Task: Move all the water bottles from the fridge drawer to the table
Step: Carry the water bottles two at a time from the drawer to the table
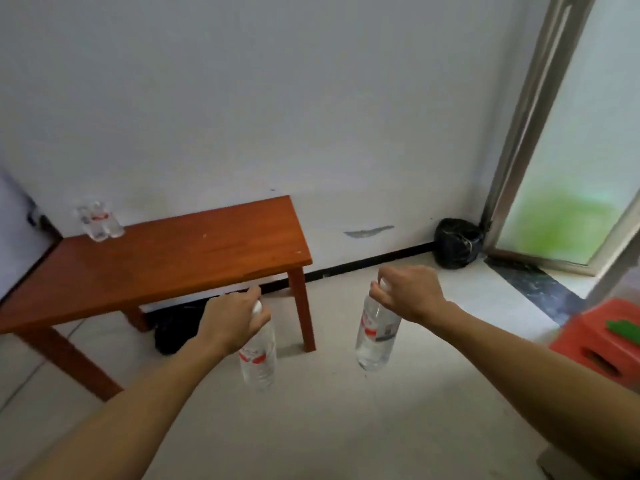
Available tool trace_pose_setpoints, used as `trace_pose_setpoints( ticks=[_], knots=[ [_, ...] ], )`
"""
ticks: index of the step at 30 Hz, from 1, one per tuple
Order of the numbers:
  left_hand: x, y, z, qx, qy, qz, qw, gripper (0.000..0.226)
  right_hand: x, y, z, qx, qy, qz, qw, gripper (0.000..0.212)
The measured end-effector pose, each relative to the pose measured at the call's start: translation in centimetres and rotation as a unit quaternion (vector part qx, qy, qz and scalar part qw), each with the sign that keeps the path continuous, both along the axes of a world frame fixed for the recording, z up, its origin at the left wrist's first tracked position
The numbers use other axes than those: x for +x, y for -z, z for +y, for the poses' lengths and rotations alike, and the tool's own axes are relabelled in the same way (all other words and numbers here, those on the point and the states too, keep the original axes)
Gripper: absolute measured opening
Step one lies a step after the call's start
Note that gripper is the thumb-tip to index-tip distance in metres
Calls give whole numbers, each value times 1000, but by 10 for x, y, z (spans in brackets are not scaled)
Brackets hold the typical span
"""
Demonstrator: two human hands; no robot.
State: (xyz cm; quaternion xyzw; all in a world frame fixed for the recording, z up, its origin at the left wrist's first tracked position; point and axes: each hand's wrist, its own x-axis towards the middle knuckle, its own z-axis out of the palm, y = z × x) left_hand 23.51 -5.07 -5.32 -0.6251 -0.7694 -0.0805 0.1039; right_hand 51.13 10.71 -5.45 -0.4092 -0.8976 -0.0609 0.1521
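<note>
Lower centre: left hand (pixel 232 317), right hand (pixel 408 292), fingers curled round caps, dangled left clear plastic water bottle (pixel 258 362) and right bottle (pixel 375 337); best stood upright on red-brown wooden table (pixel 173 258).

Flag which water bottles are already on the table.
The cluster of water bottles on the wooden table, far left corner. The left bottle and right bottle hang midair from the left hand and right hand.
</note>
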Motion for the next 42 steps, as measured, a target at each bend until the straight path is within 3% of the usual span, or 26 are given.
trace_pose_setpoints(
  ticks=[4, 11, 22, 30, 42],
  knots=[
    [-84, 19, -35, -23, -104, -15, 994, 27, -107, 2, 0, -15, -64, -28, 997, 36],
    [-224, 52, -55, -39, -193, -42, 980, 28, -300, 46, 38, -53, -160, -31, 985, 36],
    [-419, 37, -42, -23, -330, -111, 937, 26, -554, 39, 88, -58, -255, -65, 963, 41],
    [-574, 53, -24, -69, -321, -72, 942, 26, -717, 56, 106, -50, -269, -98, 957, 43],
    [-836, 44, 52, -75, -269, -124, 952, 21, -935, 45, 160, -74, -221, -71, 970, 39]
  ],
)
